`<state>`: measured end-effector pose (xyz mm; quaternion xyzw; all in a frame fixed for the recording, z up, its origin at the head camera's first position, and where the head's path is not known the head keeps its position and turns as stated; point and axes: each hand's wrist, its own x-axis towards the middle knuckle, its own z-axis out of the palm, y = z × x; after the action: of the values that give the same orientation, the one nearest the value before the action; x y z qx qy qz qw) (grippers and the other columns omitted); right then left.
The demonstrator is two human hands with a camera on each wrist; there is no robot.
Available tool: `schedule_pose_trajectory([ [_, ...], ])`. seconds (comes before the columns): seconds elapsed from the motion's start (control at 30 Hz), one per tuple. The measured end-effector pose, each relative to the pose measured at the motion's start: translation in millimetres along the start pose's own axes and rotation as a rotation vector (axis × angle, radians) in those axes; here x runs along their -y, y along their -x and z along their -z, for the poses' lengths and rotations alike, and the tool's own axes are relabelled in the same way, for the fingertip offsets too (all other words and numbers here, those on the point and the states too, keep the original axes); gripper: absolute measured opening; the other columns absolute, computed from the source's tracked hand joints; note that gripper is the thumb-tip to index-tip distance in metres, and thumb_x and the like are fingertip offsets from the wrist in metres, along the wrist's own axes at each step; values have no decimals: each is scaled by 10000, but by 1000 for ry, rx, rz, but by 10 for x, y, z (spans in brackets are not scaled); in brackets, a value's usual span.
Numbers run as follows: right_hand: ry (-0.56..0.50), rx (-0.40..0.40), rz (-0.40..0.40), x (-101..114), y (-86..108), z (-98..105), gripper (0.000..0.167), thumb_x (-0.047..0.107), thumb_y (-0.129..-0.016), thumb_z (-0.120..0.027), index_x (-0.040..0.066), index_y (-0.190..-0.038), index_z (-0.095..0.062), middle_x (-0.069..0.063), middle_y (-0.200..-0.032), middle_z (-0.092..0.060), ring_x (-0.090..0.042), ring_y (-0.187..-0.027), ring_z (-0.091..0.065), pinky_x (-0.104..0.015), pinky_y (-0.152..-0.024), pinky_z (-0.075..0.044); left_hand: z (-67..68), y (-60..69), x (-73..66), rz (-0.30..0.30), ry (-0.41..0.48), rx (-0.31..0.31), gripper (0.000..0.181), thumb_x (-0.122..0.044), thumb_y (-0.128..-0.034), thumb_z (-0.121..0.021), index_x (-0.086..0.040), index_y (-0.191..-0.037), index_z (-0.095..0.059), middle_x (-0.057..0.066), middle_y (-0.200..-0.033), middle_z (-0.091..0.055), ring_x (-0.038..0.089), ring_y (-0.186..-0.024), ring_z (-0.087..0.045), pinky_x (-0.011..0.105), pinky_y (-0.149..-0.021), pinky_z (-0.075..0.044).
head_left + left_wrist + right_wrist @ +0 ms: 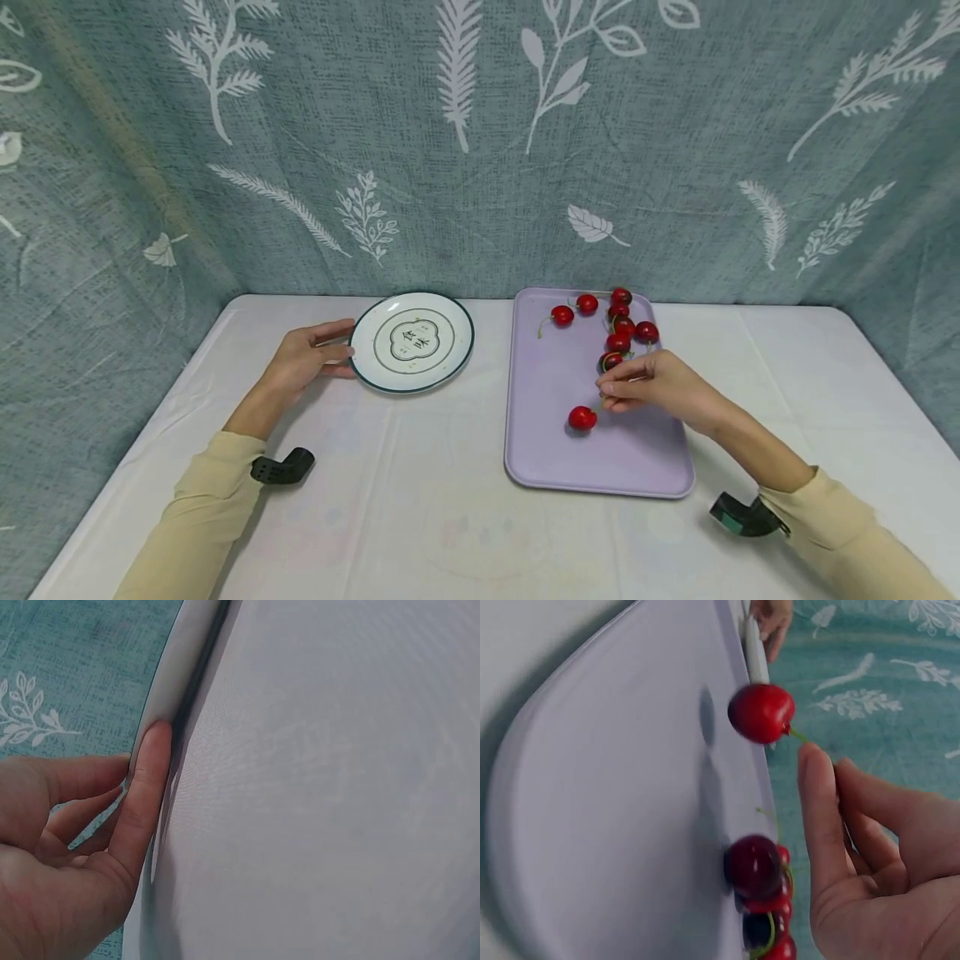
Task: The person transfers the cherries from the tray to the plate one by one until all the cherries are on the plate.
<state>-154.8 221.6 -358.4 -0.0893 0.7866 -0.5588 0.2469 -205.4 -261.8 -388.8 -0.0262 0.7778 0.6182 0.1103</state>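
In the head view my left hand (303,358) holds the left rim of a round white plate (363,342), which has a dark rim line and characters at its centre. The left wrist view has fingertips on both sides of the plate's edge (180,675). My right hand (656,387) pinches the green stem of a red cherry (582,418) between thumb and finger. That cherry hangs above the lilac tray (547,458), apart from its surface, as the right wrist view makes plain. Several more cherries (619,342) lie on the tray's far right part.
Two cherries lie near the tray's back edge, one (562,316) further left than the other (587,304). A white cloth (420,500) covers the table. Behind it hangs a green-grey curtain (337,125) with white leaf prints. Dark wrist devices (283,467) sit by both sleeves.
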Motion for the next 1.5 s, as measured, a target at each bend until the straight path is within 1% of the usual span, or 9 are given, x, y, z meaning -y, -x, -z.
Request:
schedule_pose_trajectory([
  [0.1,-96,-14,15,6,-92,-67,367,77,-937,-654,-177,-1196,-598,-167,-997,-723,-162,-864,-713,-300,-836,-608,0,1,-9,5,-2,2,570,57,-954,-535,68,-1485,-327,279,-1537,-278,54,-756,-676,280,-747,-627],
  [0.2,-167,-38,16,13,-179,-150,379,72,-932,-661,-187,-1197,-587,-141,-976,-728,-162,-868,-715,-323,-848,-605,0,4,-15,11,3,9,576,57,-956,-533,68,-1489,-315,281,-1537,-273,48,-759,-675,273,-752,-626],
  [0.4,-250,-63,-4,69,-315,-290,359,40,-937,-643,-168,-1223,-584,-125,-1018,-725,-147,-890,-714,-319,-876,-589,0,5,-38,26,2,18,574,55,-960,-526,66,-1492,-310,278,-1540,-268,42,-771,-672,270,-761,-624],
  [0.53,-285,-82,-8,123,-406,-349,340,24,-930,-645,-157,-1214,-597,-126,-1010,-726,-151,-892,-715,-341,-903,-575,-5,7,-38,28,-7,16,567,57,-956,-529,72,-1484,-324,282,-1536,-276,45,-780,-670,273,-763,-623],
  [0.63,-312,-93,14,164,-475,-385,332,3,-923,-644,-160,-1209,-599,-132,-1012,-728,-161,-902,-715,-362,-920,-564,-8,11,-33,26,-8,16,565,57,-956,-529,76,-1482,-325,287,-1533,-277,47,-779,-669,276,-762,-624],
  [0.83,-364,-103,45,222,-606,-463,344,-39,-920,-625,-181,-1229,-573,-150,-1044,-722,-153,-907,-712,-326,-907,-571,-12,10,-28,28,-7,12,563,53,-958,-530,73,-1483,-326,280,-1535,-279,40,-779,-667,276,-760,-624],
  [1.07,-424,-151,25,279,-731,-571,349,-55,-926,-608,-161,-1256,-568,-134,-1065,-712,-129,-912,-706,-338,-929,-562,-6,5,-37,24,8,21,566,51,-961,-524,76,-1486,-314,282,-1540,-266,39,-781,-668,273,-759,-623],
  [1.3,-458,-158,29,333,-880,-723,352,-71,-927,-595,-167,-1264,-558,-237,-1168,-663,-122,-888,-705,-351,-937,-551,-13,7,-48,33,4,19,570,50,-961,-530,65,-1490,-318,283,-1537,-270,37,-790,-668,270,-768,-621],
  [1.5,-501,-179,34,389,-1062,-927,328,-86,-921,-596,-158,-1240,-584,-302,-1229,-606,-126,-880,-705,-303,-895,-576,-21,7,-41,29,-9,12,567,47,-962,-530,68,-1488,-320,281,-1538,-273,35,-793,-666,273,-769,-621],
])
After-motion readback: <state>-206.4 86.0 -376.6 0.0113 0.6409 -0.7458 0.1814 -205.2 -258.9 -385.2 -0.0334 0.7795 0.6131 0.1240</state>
